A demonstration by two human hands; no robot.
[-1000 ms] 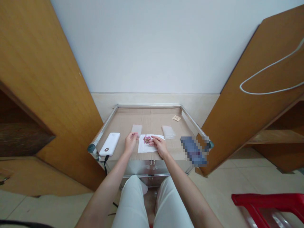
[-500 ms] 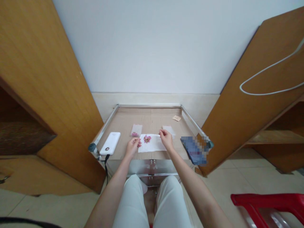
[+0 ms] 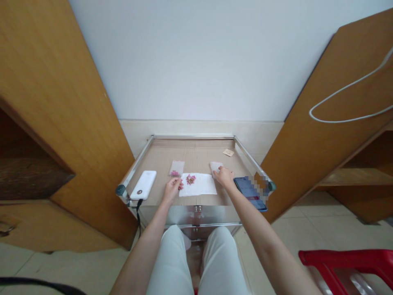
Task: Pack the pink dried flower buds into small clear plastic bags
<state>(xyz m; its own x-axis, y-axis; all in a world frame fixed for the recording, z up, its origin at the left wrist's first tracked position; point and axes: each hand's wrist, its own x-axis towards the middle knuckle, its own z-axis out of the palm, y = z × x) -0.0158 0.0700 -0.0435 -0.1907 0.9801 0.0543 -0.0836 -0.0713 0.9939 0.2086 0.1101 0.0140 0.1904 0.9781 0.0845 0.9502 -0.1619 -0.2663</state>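
A white sheet (image 3: 202, 188), paper or cloth, lies near the front of the table with a small pile of pink and brownish bead-like pieces (image 3: 190, 179) on its left part. My left hand (image 3: 173, 189) rests at the sheet's left edge, fingers curled together; anything in them is too small to see. Just beyond it lies a small clear bag (image 3: 177, 167) with pink pieces at its near end. My right hand (image 3: 224, 176) is over a second small clear bag (image 3: 216, 165), partly covering it. Its fingers are bent downward, and their tips are hard to make out.
The brown-topped table (image 3: 190, 153) has a raised metal rail (image 3: 193, 137). A white power bank (image 3: 145, 184) with a black cable lies left, a dark phone (image 3: 250, 192) right. A tan paper slip (image 3: 228, 152) sits at the back right. A red stool (image 3: 346, 257) stands on the floor.
My right hand has moved right, from the sheet's upper right corner to the right clear bag. My left hand stays at the sheet's left edge.
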